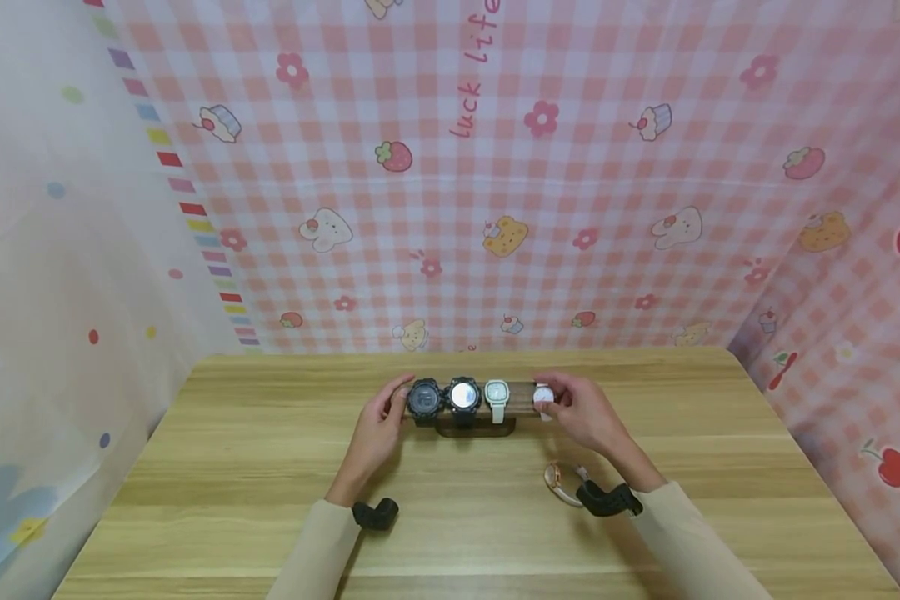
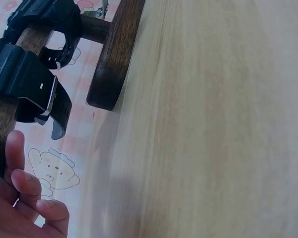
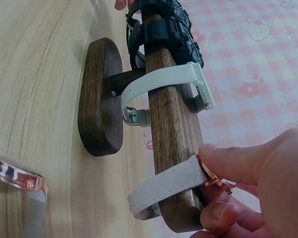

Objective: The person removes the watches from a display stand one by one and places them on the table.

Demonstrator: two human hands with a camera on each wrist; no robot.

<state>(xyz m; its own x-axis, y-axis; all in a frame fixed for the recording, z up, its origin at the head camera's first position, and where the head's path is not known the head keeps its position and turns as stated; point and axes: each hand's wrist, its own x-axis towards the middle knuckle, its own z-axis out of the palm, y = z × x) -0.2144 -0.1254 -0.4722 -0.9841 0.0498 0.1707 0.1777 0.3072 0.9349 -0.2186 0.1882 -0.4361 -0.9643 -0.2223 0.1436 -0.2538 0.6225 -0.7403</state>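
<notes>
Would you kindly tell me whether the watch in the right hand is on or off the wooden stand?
On: its white strap wraps around the wooden bar near one end, and the right hand grips its case.

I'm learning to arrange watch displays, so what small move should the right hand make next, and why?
Probably slide the white-strapped watch slightly inward along the wooden bar. The right hand pinches it close to one end, the bar is bare between it and the pale green watch, and the left hand holds the other end.
</notes>
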